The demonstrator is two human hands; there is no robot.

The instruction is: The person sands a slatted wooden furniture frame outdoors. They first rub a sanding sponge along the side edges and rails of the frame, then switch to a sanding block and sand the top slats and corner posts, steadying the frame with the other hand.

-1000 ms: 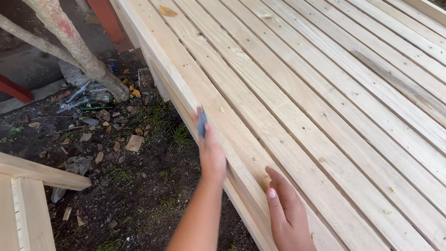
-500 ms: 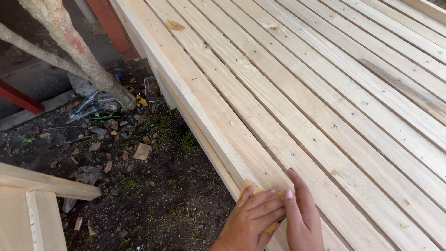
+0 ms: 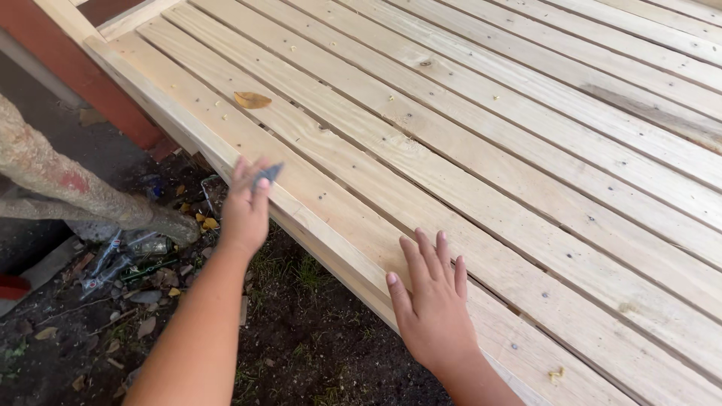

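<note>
A deck of pale wooden planks [image 3: 481,150] fills the right and upper part of the head view. My left hand [image 3: 245,207] is at the deck's outer edge board [image 3: 226,143], blurred, pinching a small dark grey-blue object [image 3: 267,174] that I cannot identify. My right hand [image 3: 431,301] lies flat, fingers together, on the outermost planks nearer to me, holding nothing. Screw heads dot the boards.
A dry yellow leaf [image 3: 252,99] lies on a plank at the upper left. Below the deck edge is dark soil with grass, litter and leaves [image 3: 143,263]. A rough, stained post or trunk [image 3: 68,192] slants in at the left. A red beam [image 3: 98,83] runs beside the deck.
My left hand has gone from beside my right hand near the bottom edge up along the deck edge, holding the small dark object. My right hand now lies flat. The camera view shifted.
</note>
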